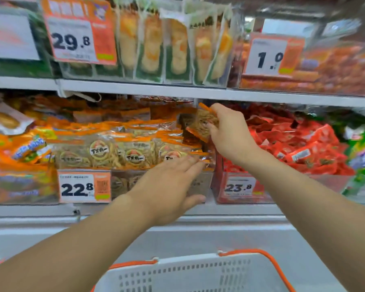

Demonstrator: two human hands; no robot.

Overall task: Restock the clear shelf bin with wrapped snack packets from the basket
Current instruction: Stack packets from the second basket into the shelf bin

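White basket [177, 275] below; right hand [230, 131] holds packet [202, 123] over bin [200, 184].

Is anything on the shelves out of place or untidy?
Nothing is spilled or damaged. The orange packets lie loosely heaped in the clear bin, not in rows. The right hand holds one packet tilted above that bin.

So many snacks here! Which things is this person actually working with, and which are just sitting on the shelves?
In use:
- right hand, holding an orange packet
- left hand, on the front of the clear bin
- basket

Just there:
- red packets
- green-edged packs on the upper shelf
- price tags, such as 23.8
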